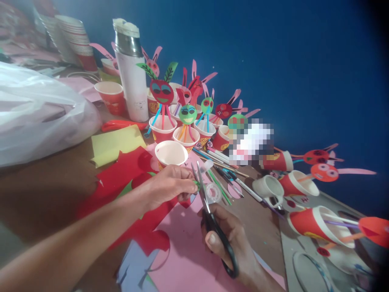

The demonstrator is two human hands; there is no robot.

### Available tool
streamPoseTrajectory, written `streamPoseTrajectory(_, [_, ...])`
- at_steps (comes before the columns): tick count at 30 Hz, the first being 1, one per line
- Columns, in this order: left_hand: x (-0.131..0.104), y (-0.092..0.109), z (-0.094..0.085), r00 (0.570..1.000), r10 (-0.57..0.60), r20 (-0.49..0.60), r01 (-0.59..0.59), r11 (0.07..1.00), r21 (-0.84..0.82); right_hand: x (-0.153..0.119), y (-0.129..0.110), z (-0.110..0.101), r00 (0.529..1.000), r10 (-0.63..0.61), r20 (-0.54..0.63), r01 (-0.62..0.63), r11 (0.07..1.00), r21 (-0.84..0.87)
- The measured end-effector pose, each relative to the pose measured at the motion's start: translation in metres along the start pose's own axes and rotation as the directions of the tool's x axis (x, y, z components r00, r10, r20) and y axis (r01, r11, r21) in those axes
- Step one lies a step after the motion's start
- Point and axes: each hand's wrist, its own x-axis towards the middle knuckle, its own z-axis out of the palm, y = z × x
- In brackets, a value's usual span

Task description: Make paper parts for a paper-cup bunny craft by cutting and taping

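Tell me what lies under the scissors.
Under the scissors, held in the right hand, lie a clear tape roll and pink paper. The left hand pinches a small green scrap at the blades; its shape is hidden.

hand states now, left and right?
Left hand: closed, pinching a small green paper piece at the scissor blades.
Right hand: closed around the black-handled scissors, blades open.

The left arm stretches in from the lower left, bare forearm long and nearly straight, and the left hand [172,182] pinches its fingertips together in a tight grip. The right hand [231,239] comes up from the bottom edge, thumb and fingers curled closed, knuckles turned toward the left hand, close beside it.
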Motion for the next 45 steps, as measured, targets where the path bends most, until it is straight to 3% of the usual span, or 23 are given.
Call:
streamPoseTrajectory(9, [0.000,0.000,-0.004,1.000,-0.023,0.014,0.022,0.999,0.032,-0.001,-0.003,-0.001,1.000,0.012,0.025,-0.012,1.000,0.004])
streamPoseTrajectory(18, [0.000,0.001,-0.004,0.999,-0.030,0.016,0.029,0.999,0.046,-0.002,-0.008,0.005,0.999,-0.009,-0.054,0.006,0.999,-0.048])
streamPoseTrajectory(25, [-0.001,0.004,-0.005,0.999,-0.044,0.008,0.043,0.998,0.045,0.000,-0.005,-0.006,0.997,0.033,0.066,-0.031,0.999,-0.027])
streamPoseTrajectory(45, [0.000,0.004,-0.006,0.999,-0.016,0.028,0.015,0.999,0.045,-0.001,-0.009,-0.012,0.994,0.044,0.100,-0.039,0.998,-0.058])
